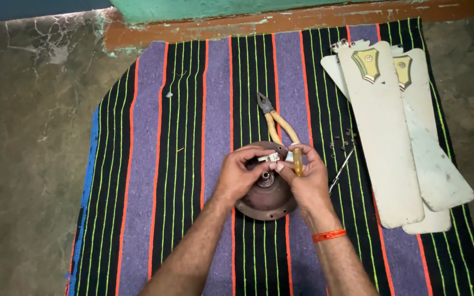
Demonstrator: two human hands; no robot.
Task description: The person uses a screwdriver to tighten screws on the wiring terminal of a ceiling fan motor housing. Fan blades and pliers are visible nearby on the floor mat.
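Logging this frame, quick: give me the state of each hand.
Left hand: closed, fingers pinching a small white part atop the round brown motor housing.
Right hand: closed, holding a yellow-handled screwdriver.

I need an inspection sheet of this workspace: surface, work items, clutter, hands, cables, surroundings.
Surface: striped mat on stone floor.
Work items: round brown motor housing with a small white part on top; amber-handled tool.
Clutter: pliers; stacked fan blades; loose screws; thin metal rod.
Hands: left hand pinches the white part; right hand holds the tool.
Cables: nothing seen.
Surroundings: green wall.
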